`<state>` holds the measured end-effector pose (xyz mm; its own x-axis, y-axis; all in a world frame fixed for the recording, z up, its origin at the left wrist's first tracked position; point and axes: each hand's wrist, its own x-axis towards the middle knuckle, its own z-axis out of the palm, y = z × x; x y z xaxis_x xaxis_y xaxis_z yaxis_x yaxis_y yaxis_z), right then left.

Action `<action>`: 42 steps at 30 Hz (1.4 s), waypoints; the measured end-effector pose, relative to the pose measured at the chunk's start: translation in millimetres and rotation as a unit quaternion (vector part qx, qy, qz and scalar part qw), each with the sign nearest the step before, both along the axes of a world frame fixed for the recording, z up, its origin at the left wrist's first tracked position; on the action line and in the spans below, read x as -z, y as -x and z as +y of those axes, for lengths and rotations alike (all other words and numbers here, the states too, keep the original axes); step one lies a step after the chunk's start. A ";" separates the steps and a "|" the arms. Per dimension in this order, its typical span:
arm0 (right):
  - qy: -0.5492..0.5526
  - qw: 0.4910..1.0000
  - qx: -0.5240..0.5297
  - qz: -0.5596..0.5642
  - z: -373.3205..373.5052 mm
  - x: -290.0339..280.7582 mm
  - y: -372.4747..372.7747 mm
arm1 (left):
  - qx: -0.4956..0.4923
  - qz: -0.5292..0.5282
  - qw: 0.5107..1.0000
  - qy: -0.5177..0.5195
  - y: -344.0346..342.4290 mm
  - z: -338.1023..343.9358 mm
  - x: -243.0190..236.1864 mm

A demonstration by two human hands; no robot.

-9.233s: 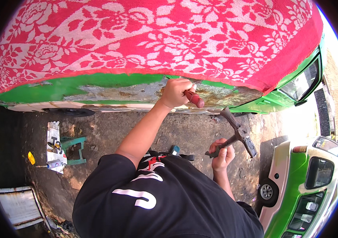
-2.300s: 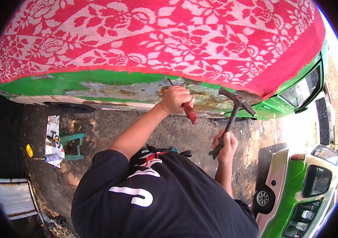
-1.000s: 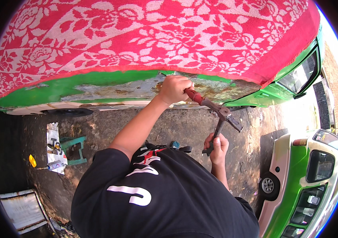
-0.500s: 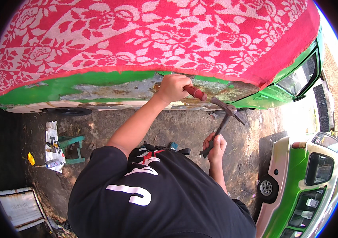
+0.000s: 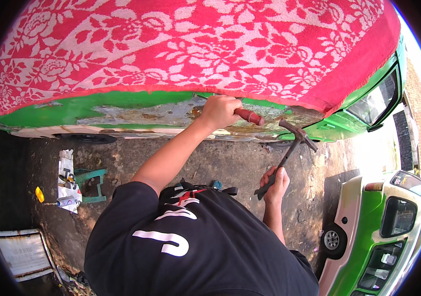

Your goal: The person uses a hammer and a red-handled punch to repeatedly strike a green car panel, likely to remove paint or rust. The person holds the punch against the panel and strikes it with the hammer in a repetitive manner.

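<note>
My left hand (image 5: 219, 112) is closed around a tool with a thick red handle (image 5: 250, 116), held against the van's side just below the cloth. Its working end is hidden behind my hand and cannot be made out. Lower and to the right, my right hand (image 5: 275, 185) grips the dark handle of a hammer (image 5: 293, 143). The hammer's head is raised close to the butt of the red handle, with a small gap between them. Around my left hand the green van body (image 5: 121, 106) shows scraped, rusty, bare patches.
A red and pink floral cloth (image 5: 195, 44) drapes the van. On the ground at left are a green stool (image 5: 92, 185), a printed sheet (image 5: 67, 170) with a spray can (image 5: 67, 201), and a white metal panel (image 5: 23, 254). Another green and white van (image 5: 368, 222) stands at right.
The hammer and my right hand have moved to the right, widening the gap to the red handle. My left hand and its tool have shifted slightly right.
</note>
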<state>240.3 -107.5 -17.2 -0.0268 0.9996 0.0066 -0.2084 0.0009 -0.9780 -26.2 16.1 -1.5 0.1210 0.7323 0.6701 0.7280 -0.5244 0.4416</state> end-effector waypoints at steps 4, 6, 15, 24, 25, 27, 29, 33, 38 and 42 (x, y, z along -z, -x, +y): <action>0.025 0.998 -0.056 -0.004 4.1 -2.1 1.5 | -0.005 -0.021 1.000 -0.006 -2.6 1.6 -1.3; 0.052 0.996 -0.070 0.002 8.2 -0.4 6.2 | -0.006 -0.024 1.000 -0.007 0.1 2.8 -3.4; 0.064 0.995 -0.078 0.006 17.8 0.2 -1.4 | -0.032 -0.034 0.999 0.005 -2.7 6.1 -6.9; 0.037 0.995 -0.093 0.028 27.0 -3.5 -12.3 | -0.044 -0.045 0.998 0.005 -5.5 8.3 -9.4; 0.031 0.996 -0.084 0.020 28.9 -5.6 -14.4 | -0.045 -0.044 0.998 0.004 -5.4 9.0 -9.7; 0.006 0.996 -0.047 0.075 30.5 -10.9 -15.0 | -0.044 -0.043 0.998 0.007 -7.9 5.3 -12.3; -0.001 0.993 -0.047 0.106 32.4 -8.0 -14.6 | -0.044 -0.041 0.998 -0.002 -9.1 5.6 -10.4; 0.037 0.992 -0.118 -0.022 36.4 2.7 -13.5 | -0.056 -0.033 0.998 -0.007 -9.7 9.0 -8.1; 0.022 0.995 -0.071 0.067 36.5 -4.5 -17.9 | -0.062 -0.031 0.998 -0.008 -12.9 7.1 -7.3; 0.062 0.990 -0.129 0.020 47.6 5.5 -17.3 | -0.073 -0.007 0.997 0.006 -8.6 7.5 -5.5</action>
<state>257.6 -59.9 -22.8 -0.2826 0.9530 -0.1095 -0.2247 -0.1767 -0.9583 -17.6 23.6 4.0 0.0026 0.7488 0.6628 0.7900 -0.4079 0.4577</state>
